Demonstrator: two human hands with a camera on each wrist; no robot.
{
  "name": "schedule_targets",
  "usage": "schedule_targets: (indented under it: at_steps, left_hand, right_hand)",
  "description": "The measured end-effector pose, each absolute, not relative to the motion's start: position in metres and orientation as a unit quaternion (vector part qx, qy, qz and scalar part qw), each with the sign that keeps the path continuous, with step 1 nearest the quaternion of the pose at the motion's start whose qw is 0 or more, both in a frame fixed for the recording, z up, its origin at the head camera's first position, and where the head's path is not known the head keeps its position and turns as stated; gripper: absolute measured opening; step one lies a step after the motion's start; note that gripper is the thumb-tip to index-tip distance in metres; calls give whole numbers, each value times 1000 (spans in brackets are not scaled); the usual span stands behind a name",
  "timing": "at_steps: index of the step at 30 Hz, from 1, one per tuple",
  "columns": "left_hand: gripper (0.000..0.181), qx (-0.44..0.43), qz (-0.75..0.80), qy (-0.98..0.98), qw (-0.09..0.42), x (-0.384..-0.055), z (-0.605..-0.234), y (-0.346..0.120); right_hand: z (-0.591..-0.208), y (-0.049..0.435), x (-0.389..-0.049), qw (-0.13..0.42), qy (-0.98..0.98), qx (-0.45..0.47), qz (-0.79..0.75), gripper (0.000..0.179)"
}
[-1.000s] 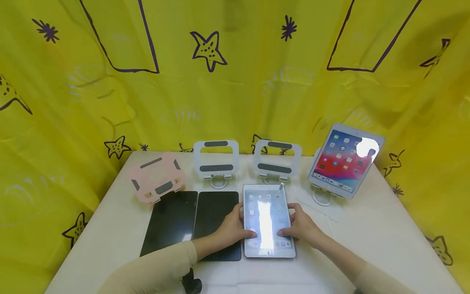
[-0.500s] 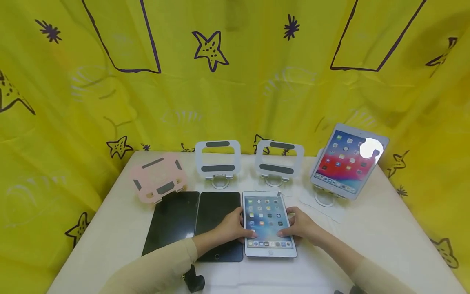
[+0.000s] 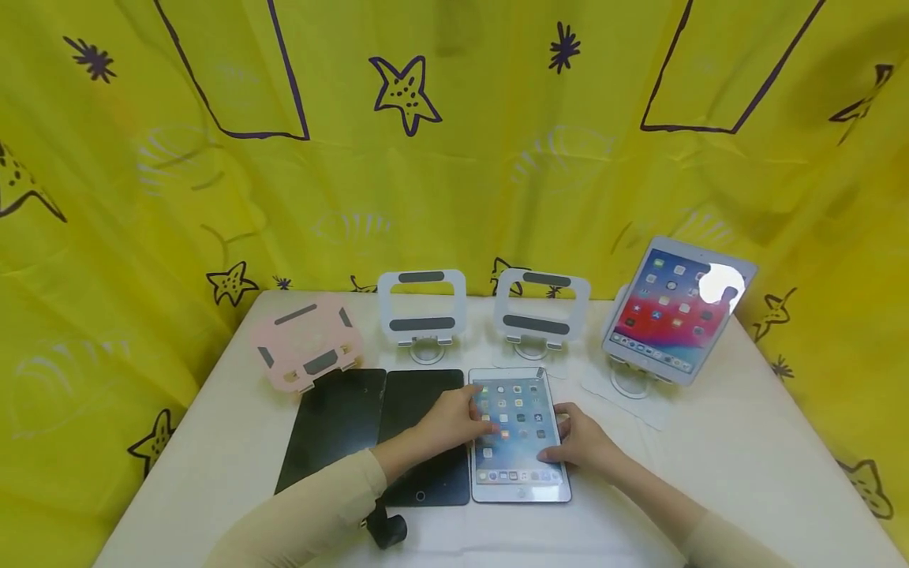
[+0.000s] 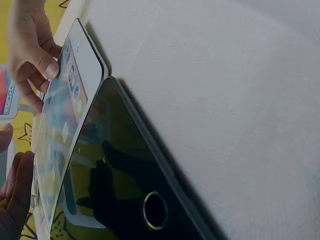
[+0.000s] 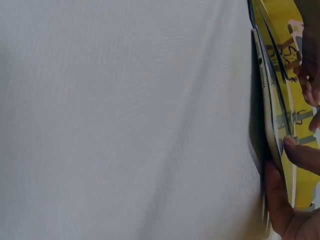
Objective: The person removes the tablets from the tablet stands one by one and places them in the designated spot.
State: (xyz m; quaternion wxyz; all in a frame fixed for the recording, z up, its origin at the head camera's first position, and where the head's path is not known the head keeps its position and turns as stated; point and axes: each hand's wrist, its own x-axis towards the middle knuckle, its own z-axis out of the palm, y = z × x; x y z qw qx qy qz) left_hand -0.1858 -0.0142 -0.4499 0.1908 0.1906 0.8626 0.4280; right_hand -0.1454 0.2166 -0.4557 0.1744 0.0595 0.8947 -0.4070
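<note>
A white tablet (image 3: 518,454) with its home screen lit lies on the table's middle. My right hand (image 3: 585,442) pinches its right edge; in the right wrist view the thumb (image 5: 302,156) is on the screen side and a finger (image 5: 277,195) reaches beneath. My left hand (image 3: 447,422) is over the tablet's left side, its fingers extended above the screen. In the left wrist view those left fingers (image 4: 20,182) show beside the tablet, holding nothing. Left of it lie two black tablets (image 3: 422,394) (image 3: 337,410), screens dark, the nearer one under my left wrist.
Behind the tablets stand a pink tablet stand (image 3: 312,335) and two white stands (image 3: 387,308) (image 3: 500,304). At the right, another lit tablet (image 3: 671,308) leans tilted on its stand. Yellow patterned cloth (image 3: 454,173) hangs behind the white-covered table (image 3: 717,450).
The white tablet has tipped down flat next to the black ones. My left hand has let go of its left edge and moved up over the screen. My right hand stays at the right edge.
</note>
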Motion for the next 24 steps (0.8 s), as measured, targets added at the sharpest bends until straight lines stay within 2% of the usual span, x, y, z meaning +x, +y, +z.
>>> schedule_targets:
  at_steps: [9, 19, 24]
  left_hand:
    - [75, 190, 458, 858, 133, -184, -448, -7]
    - [78, 165, 523, 827, 121, -182, -436, 12]
    - [74, 176, 549, 809, 115, -180, -434, 21]
  right_hand:
    - [-437, 221, -138, 120, 934, 29, -334, 56]
    - [-421, 236, -128, 38, 924, 49, -378, 59]
    - [-424, 238, -125, -30, 909, 73, -410, 65]
